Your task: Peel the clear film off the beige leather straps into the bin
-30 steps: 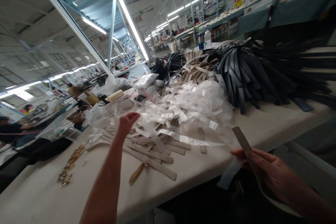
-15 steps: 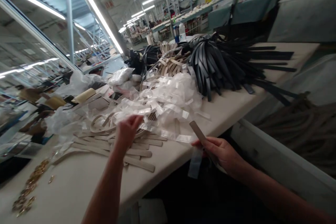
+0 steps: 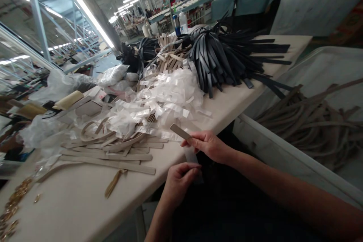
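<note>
Head view, clock read from the right hand (image 3: 208, 145). Item: one beige strap (image 3: 179, 131), held by the right hand over the table's near edge, tip toward 10 o'clock; its far length is hidden. Right hand: thumb and fingers pinching the strap just behind its rounded end. Left hand (image 3: 181, 181), at 7 o'clock: thumb and fingertips pinched on a strip of clear film (image 3: 190, 155) hanging below the strap. Handling, by judgement: strap light, bendable along its length, firmer across its width, not fragile; best held flat-faced near the end. Film weightless, soft, slippery, easily torn; best nipped at an edge. Surroundings: more straps (image 3: 141, 169) on the table (image 3: 70, 204), 9 o'clock; tassel (image 3: 113, 185), 8; gold rings (image 3: 17, 196), between 8 and 9; film heap (image 3: 176, 87), 11; black straps (image 3: 215, 56), 12; two bottles (image 3: 183, 22) farther out, just short of 12; bin (image 3: 272, 136) with brownish strips (image 3: 312, 121), 3. Obstacles: loose film just past the strap's tip, liable to cling; the table edge, close by; the bin's wall, beside the right forearm.
</note>
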The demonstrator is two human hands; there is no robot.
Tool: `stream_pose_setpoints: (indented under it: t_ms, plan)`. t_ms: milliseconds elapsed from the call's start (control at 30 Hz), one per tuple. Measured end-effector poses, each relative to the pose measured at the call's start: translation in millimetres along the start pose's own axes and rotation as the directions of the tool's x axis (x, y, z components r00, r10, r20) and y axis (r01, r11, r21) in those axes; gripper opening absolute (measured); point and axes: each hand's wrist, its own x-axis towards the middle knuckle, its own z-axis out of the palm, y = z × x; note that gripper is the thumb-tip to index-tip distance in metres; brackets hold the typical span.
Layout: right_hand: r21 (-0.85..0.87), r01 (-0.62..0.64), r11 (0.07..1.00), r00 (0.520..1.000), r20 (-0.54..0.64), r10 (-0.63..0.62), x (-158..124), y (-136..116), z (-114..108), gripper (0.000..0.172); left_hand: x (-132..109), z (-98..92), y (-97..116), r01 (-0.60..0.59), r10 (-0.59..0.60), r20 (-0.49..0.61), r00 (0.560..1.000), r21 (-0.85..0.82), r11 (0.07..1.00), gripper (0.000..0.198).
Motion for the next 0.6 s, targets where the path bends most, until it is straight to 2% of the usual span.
stream_pose_setpoints:
  t_ms: [167,267,367,433,500,600]
  plan:
    - [-0.043,0.024,0.999,1.000,0.014,-0.023,5.7,6.1,3.6,0.061,-0.5,5.0,-7.6,0.051,-0.051,-0.010,0.999,-0.019,0.999,0.021]
    - [-0.063,0.074,0.995,0.996,-0.036,-0.077,2.1,5.0,-0.9,0.056,3.9,9.7,-12.0,0.056,-0.089,-0.113,0.990,-0.265,0.963,0.024]
    - [-0.124,0.124,0.984,0.986,-0.091,-0.136,-16.3,4.3,-10.8,0.050,10.3,13.8,-9.2,-0.003,-0.171,-0.219,0.961,-0.625,0.780,0.026]
    - [-0.246,0.112,0.963,0.991,-0.044,-0.126,-36.7,6.9,-16.7,0.046,13.7,15.7,-2.0,-0.046,-0.266,-0.260,0.928,-0.791,0.610,0.023]
    - [-0.412,0.102,0.906,0.995,0.035,-0.096,-59.5,12.0,-18.9,0.045,15.8,17.1,8.3,-0.066,-0.391,-0.264,0.881,-0.890,0.451,0.013]
    - [-0.568,0.131,0.813,0.990,0.113,-0.080,-86.7,21.2,-15.3,0.043,17.4,20.4,23.4,-0.063,-0.501,-0.206,0.841,-0.956,0.287,0.034]
